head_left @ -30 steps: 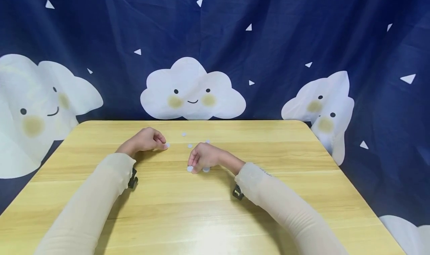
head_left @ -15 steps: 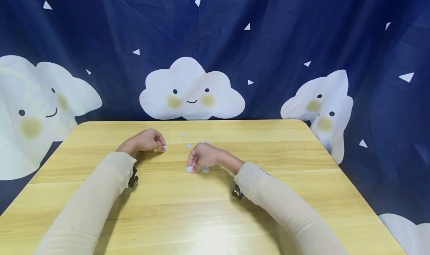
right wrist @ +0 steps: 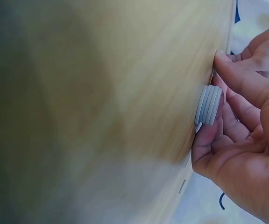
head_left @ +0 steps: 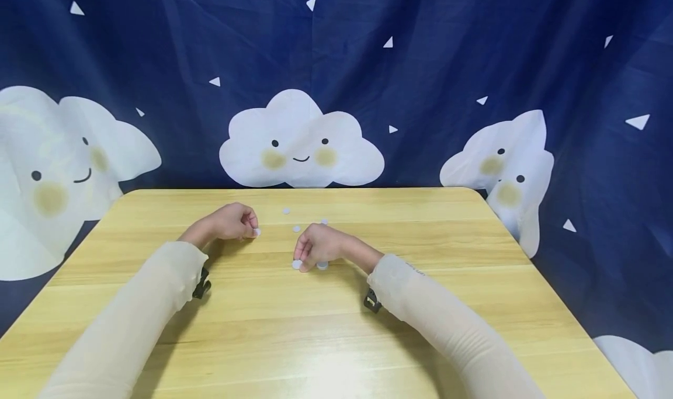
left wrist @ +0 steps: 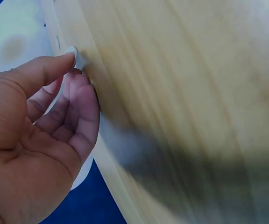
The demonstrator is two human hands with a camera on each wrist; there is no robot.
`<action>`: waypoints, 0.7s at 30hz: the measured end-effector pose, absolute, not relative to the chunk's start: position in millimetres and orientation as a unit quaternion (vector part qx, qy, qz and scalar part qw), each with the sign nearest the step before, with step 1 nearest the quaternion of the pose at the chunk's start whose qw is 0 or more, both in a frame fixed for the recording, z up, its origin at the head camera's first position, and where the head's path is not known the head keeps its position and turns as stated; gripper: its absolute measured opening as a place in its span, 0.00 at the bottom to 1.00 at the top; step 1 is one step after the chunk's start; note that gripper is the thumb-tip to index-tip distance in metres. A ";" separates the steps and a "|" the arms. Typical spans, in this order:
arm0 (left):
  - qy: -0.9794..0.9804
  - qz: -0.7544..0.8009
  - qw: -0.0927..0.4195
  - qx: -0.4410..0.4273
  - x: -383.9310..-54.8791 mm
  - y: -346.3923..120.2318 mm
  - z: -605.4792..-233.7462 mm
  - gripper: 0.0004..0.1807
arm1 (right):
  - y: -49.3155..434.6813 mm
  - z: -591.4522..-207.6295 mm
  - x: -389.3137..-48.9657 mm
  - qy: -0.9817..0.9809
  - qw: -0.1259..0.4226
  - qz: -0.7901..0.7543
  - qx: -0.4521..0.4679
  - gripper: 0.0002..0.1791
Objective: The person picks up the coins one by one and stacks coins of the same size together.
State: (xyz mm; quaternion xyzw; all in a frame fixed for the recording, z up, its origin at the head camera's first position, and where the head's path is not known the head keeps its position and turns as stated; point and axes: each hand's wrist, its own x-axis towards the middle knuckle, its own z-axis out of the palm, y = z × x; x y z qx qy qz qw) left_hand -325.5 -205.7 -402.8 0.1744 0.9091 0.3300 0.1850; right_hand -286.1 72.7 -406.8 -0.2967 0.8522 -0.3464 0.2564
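Observation:
In the head view my left hand (head_left: 235,221) pinches a small white disc (head_left: 257,232) low over the left part of the table. The left wrist view shows that disc (left wrist: 74,51) at the thumb tip, tilted on edge. To the right, my right hand (head_left: 319,244) has curled fingers at a second white disc (head_left: 297,264), at table height; the fingertips partly cover it. Close by that hand stands a short stack of several white discs (head_left: 323,265). In the right wrist view the stack (right wrist: 208,105) appears in front of the curled fingers.
Loose white discs lie beyond the hands: one far back (head_left: 286,211), another between the hands (head_left: 297,229), and a third white piece (head_left: 324,221) partly behind the right hand. The wooden table (head_left: 420,329) ends at a blue curtain (head_left: 347,48) with clouds.
The left hand has drawn its disc slightly left and nearer, and the disc's angle has changed. The left forearm has shifted left. The right hand stays in place.

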 end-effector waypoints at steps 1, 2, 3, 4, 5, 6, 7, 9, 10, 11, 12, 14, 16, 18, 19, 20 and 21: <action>0.906 0.338 0.187 0.174 -323.6 -205.3 -403.0 0.07 | 72.8 -406.8 -286.1 0.852 0.257 -0.346 -0.297 0.09; 0.902 0.348 0.190 0.170 -321.8 -204.6 -403.4 0.06 | 72.8 -406.8 -286.1 0.852 0.257 -0.347 -0.297 0.09; 0.898 0.358 0.192 0.170 -319.8 -203.8 -403.5 0.06 | 72.8 -406.8 -286.1 0.851 0.258 -0.348 -0.297 0.09; 0.893 0.368 0.193 0.175 -317.8 -202.8 -403.3 0.06 | 72.9 -406.8 -286.0 0.851 0.258 -0.349 -0.296 0.09; 0.889 0.375 0.193 0.177 -316.0 -201.6 -403.4 0.06 | 73.1 -406.7 -286.0 0.851 0.258 -0.350 -0.296 0.09; 0.886 0.382 0.192 0.179 -314.3 -200.4 -403.5 0.06 | 73.3 -406.6 -285.9 0.850 0.258 -0.350 -0.295 0.09; 0.883 0.390 0.192 0.180 -312.4 -199.0 -403.5 0.06 | 73.4 -406.7 -286.0 0.850 0.258 -0.351 -0.294 0.09; 0.875 0.405 0.192 0.181 -308.6 -196.3 -403.1 0.07 | 73.7 -406.6 -286.1 0.851 0.259 -0.350 -0.293 0.09; 0.872 0.413 0.192 0.179 -306.6 -194.9 -402.8 0.07 | 73.7 -406.7 -286.3 0.852 0.258 -0.349 -0.293 0.09; 0.869 0.422 0.194 0.173 -304.7 -193.5 -402.5 0.07 | 73.7 -406.7 -286.3 0.852 0.259 -0.349 -0.293 0.09; 0.865 0.430 0.195 0.170 -302.5 -192.2 -402.0 0.07 | 73.5 -406.7 -286.5 0.852 0.259 -0.348 -0.293 0.09; 0.860 0.443 0.196 0.162 -298.9 -190.0 -401.4 0.07 | 73.2 -406.4 -286.5 0.852 0.260 -0.347 -0.294 0.09; 0.856 0.454 0.194 0.152 -295.8 -188.2 -401.8 0.08 | 72.8 -406.3 -286.4 0.852 0.260 -0.347 -0.294 0.09; 0.853 0.464 0.190 0.143 -293.3 -187.1 -403.1 0.08 | 72.3 -406.7 -286.4 0.851 0.260 -0.347 -0.295 0.09; 0.851 0.470 0.189 0.137 -292.1 -186.6 -403.8 0.08 | 72.2 -406.7 -286.2 0.852 0.260 -0.346 -0.296 0.09; 0.849 0.476 0.188 0.131 -290.8 -186.1 -404.5 0.09 | 72.0 -406.9 -286.1 0.852 0.260 -0.346 -0.296 0.09; 0.846 0.483 0.188 0.126 -289.5 -185.7 -405.2 0.09 | 71.9 -407.0 -286.0 0.851 0.260 -0.345 -0.297 0.09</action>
